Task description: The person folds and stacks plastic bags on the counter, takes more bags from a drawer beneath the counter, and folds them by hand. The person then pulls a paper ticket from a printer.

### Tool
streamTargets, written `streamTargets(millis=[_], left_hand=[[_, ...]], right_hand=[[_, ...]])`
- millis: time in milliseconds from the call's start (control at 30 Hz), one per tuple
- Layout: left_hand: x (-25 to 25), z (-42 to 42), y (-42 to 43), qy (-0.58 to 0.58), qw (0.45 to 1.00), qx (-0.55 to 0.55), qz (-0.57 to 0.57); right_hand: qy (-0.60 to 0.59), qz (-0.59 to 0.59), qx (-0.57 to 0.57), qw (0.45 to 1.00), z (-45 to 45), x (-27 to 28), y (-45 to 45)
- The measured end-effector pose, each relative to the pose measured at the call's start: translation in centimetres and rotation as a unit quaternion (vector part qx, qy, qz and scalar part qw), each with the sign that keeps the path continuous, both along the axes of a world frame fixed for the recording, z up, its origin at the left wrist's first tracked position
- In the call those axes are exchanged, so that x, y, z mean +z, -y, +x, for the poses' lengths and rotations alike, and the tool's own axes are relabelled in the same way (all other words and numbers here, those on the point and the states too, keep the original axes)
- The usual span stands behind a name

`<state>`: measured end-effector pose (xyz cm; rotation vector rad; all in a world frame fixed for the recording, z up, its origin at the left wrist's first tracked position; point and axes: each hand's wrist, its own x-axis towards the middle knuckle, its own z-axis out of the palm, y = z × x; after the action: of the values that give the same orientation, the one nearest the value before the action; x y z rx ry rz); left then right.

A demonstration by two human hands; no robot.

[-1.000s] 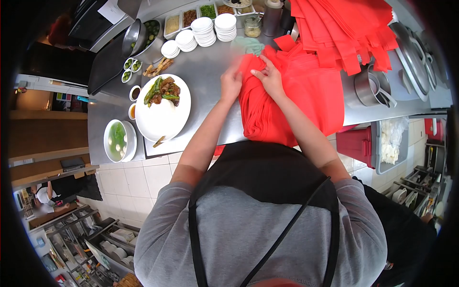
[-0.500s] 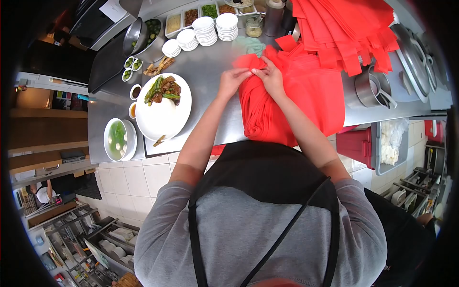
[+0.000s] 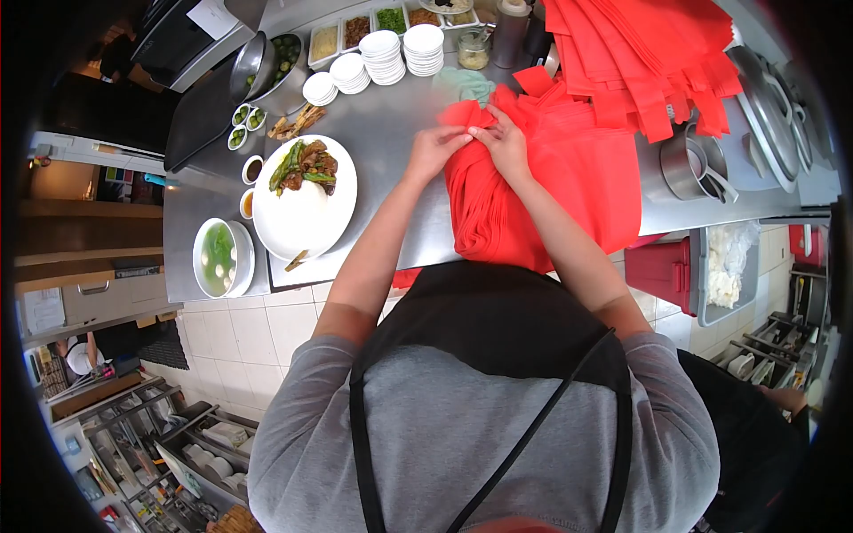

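A thick stack of red non-woven bags (image 3: 577, 186) lies on the steel counter in front of me, its near side showing many folded layers. At the upper left corner of the stack, my left hand (image 3: 437, 149) pinches the red cloth between thumb and fingertips. My right hand (image 3: 503, 147) is closed on the same cloth, its thumb almost touching the left fingertips. Just beyond the hands lies a crumpled green cloth (image 3: 462, 85). More red bags (image 3: 640, 44) with strap handles are piled at the back right.
On the left stand a white plate (image 3: 306, 235) of rice, meat and greens, and a bowl of green soup (image 3: 216, 258). Stacked white saucers (image 3: 380, 59) stand behind, near topping trays (image 3: 355, 30). Metal pots (image 3: 684, 164) sit right; a person in black (image 3: 755, 444) is behind right.
Both hands stay at the same corner of the red bags with hardly any movement. The person behind on the right has shifted slightly.
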<state>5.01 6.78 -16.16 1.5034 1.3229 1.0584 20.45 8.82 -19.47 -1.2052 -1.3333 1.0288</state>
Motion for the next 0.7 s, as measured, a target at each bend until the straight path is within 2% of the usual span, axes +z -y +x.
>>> streamTargets(millis=[233,433,700], left_hand=[[-0.33,0.07,-0.16,-0.027,0.999,-0.011,0.023],[-0.33,-0.03,-0.33,-0.041,0.999,0.001,-0.001],[-0.7,-0.27,-0.62,-0.011,1.0,0.009,-0.016]], right_hand=[[-0.01,-0.01,0.003,1.0,0.0,-0.1,-0.12],[0.004,-0.001,-0.005,1.0,0.03,-0.36,-0.24],[-0.008,0.004,-0.006,1.0,0.02,-0.16,-0.08]])
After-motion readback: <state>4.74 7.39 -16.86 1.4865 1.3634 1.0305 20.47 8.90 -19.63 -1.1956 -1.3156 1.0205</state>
